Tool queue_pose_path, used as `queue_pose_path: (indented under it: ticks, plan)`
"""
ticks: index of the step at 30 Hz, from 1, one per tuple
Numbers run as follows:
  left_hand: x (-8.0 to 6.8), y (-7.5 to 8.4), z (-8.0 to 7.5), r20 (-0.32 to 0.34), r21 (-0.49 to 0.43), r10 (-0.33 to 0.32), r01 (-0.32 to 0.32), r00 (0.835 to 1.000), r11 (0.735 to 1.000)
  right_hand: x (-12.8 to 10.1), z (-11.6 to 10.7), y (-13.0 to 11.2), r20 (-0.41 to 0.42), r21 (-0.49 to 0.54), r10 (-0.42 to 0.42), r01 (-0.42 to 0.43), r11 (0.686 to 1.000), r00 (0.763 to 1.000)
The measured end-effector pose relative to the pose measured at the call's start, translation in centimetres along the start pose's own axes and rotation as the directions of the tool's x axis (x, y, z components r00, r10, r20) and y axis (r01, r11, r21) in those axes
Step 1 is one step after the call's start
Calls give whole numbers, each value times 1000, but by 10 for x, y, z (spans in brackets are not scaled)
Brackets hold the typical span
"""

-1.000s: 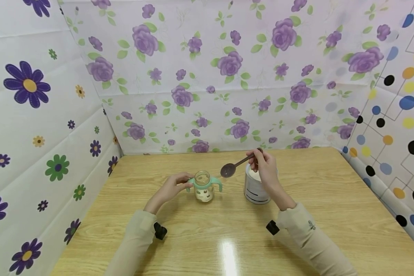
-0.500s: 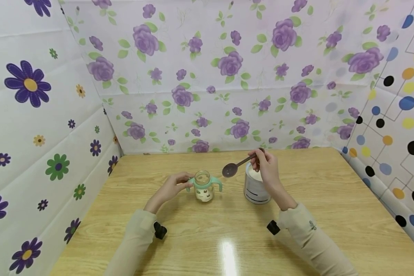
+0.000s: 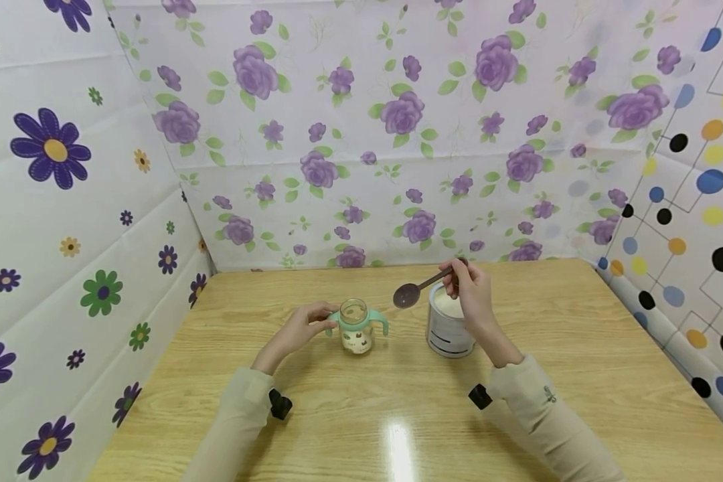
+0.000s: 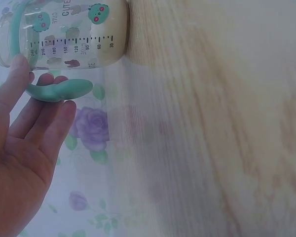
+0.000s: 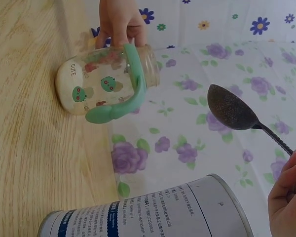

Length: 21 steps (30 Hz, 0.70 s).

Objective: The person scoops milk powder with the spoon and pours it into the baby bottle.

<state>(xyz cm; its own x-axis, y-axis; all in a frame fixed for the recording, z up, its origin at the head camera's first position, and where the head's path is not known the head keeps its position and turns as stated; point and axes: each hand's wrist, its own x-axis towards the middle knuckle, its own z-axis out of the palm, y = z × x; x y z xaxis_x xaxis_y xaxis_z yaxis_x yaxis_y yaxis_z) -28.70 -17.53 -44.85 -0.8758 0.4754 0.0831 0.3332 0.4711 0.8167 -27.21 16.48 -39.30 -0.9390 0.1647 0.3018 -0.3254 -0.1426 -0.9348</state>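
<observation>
A clear baby bottle (image 3: pixel 355 328) with a mint-green two-handled collar stands uncapped on the table, pale contents in its lower part. My left hand (image 3: pixel 304 328) grips its left handle (image 4: pixel 59 91) between thumb and fingers. With my right hand (image 3: pixel 470 294) I hold a dark brown spoon (image 3: pixel 407 295) by its handle end, its bowl raised between the bottle and the can. Below that hand stands an open white can (image 3: pixel 450 329), with pale powder (image 3: pixel 448 304) near its top. The right wrist view shows the spoon bowl (image 5: pixel 231 109) with only faint specks on it.
The wooden table (image 3: pixel 361 415) reaches back to a white cloth with purple roses (image 3: pixel 402 112). A daisy-print cloth (image 3: pixel 101 292) hangs at the left, a dotted cloth (image 3: pixel 712 179) at the right. A black wrist camera (image 3: pixel 280 404) sits at my left cuff, another (image 3: pixel 480 396) at my right.
My right hand has shifted slightly to the right with the spoon, away from the bottle, baring more of the powder. The left hand and bottle have stayed in place.
</observation>
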Motion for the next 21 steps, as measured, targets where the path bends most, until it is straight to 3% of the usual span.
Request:
queue_pose_path:
  ticks: [4,8,15,21]
  plan:
    - [-7,18,-3,12,4,1,-1,1000,1000,1,-2,-2,9,10,16,-16,1000,1000]
    - [-8,19,-3,8,0,16,-16,1000,1000,1,-3,-4,4,3,18,-18,1000,1000]
    - [4,-15,1,-17,-8,19,-19,1000,1000,4,-7,-3,-28,5,-4,5,1000,1000]
    - [5,-14,1,-18,-10,16,-16,1000,1000,4,-12,-8,-30,6,12,-12,1000,999]
